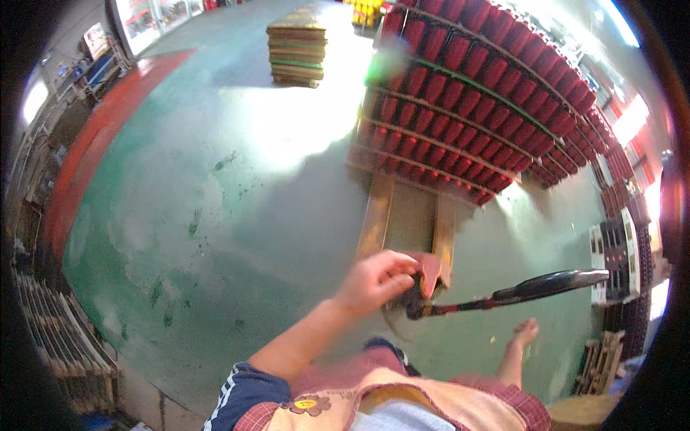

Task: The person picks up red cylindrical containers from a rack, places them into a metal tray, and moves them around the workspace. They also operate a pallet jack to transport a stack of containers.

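A pallet jack with worn yellow forks (375,224) stands before me. Its black handle (550,285) is swung low, sticking out to the right. My left hand (370,281) reaches over beside the jack's reddish head (429,274), palm down with the fingers curled in. Whatever those fingers hold, if anything, is hidden. My right hand (527,332) hangs at my right side, loosely closed with nothing seen in it, below the handle and apart from it. Beyond the jack, the forks run under a tall stack of dark red cylindrical pieces (453,93) in layers.
Flat boards or pallets form a stack (296,54) at the far end of the green floor (151,215). More red pieces stand behind on the right, near a white-edged pallet (614,255). Wooden slats (61,327) lean at the left, and a red strip (93,144) borders the floor.
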{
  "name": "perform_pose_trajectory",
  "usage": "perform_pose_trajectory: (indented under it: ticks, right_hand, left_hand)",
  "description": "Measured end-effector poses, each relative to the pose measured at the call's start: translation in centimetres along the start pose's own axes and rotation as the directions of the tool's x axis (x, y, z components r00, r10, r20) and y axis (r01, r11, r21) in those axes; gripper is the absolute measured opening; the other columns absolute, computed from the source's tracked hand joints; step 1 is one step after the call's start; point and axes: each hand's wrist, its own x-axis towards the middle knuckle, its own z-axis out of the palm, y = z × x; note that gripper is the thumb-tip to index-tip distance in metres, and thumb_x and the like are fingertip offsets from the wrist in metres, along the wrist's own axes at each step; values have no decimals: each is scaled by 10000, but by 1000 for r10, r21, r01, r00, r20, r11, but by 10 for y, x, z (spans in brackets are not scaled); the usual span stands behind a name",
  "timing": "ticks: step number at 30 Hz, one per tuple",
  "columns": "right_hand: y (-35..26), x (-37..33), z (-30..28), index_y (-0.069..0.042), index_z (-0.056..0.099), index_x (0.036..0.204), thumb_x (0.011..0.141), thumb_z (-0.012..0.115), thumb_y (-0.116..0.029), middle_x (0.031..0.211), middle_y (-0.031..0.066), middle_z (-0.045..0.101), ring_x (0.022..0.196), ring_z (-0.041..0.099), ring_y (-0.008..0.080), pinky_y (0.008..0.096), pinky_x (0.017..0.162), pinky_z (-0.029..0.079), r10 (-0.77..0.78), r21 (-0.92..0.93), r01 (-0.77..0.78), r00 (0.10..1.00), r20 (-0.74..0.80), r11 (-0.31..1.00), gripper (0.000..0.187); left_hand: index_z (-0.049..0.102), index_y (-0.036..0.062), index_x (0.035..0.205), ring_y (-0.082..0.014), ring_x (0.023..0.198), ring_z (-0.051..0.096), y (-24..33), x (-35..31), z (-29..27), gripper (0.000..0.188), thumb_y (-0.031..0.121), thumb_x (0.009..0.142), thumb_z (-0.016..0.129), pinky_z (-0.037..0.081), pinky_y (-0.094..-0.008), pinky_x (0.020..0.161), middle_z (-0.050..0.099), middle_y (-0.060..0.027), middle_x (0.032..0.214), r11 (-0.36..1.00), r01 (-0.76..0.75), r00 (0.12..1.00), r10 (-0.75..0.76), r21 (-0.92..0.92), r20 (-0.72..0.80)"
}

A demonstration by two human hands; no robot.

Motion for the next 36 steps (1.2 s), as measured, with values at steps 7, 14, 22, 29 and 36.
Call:
perform_pose_trajectory:
  ticks: [7, 14, 22, 29, 36]
  right_hand:
    - [85, -197, 89, -61, 663, 685, 846, 595, -168, 683, 96, 650, 532, 581, 196, 368, 398, 406, 547, -726, 1, 656, 519, 688, 205]
    - [45, -344, 471, -129, 736, 1019, 914, 572, -345, 916, 56, 716, 769, 671, 208, 347, 651, 533, 489, -493, 656, 209, 847, 572, 291]
    - [-343, -432, 963, -59, 627, 1173, 961, 608, -169, 967, 7, 630, 813, 588, 100, 265, 714, 499, -322, 291, 277, 73, 944, 916, 240]
    - [-570, -365, 1167, -29, 656, 1087, 908, 624, -6, 1019, 62, 624, 816, 625, 111, 239, 693, 516, -549, 411, 391, 365, 752, 824, 183]
    - [-775, -243, 1129, -14, 630, 1154, 848, 628, 64, 1254, 98, 571, 1089, 605, 165, 243, 836, 522, -872, 23, 873, 483, 80, 486, 316]
  left_hand:
    - [687, 0, 975, -86, 753, 616, 3, 8, -275, 142, 126, 942, 630, 505, -238, 682, 683, -29, 843, 959, 157, 962, -95, 236, -255]
    - [684, 16, 916, -84, 651, 558, -84, 23, -630, 178, 192, 912, 657, 455, -247, 603, 645, -5, 751, 866, 438, 704, -163, 241, -692]
    - [537, 115, 726, -131, 465, 462, -164, -85, -825, 257, 256, 938, 573, 412, -298, 460, 512, -4, 591, 223, 747, -229, -797, -626, -558]
    - [551, 151, 805, -109, 597, 481, -296, 190, -1010, 210, 323, 916, 597, 423, -295, 527, 511, 13, 697, 118, 816, -207, -854, -566, -477]
    - [658, 109, 1076, -45, 625, 412, -182, 982, -1059, 225, 286, 985, 555, 307, -203, 559, 532, 65, 764, 968, 175, 982, -186, -182, -44]
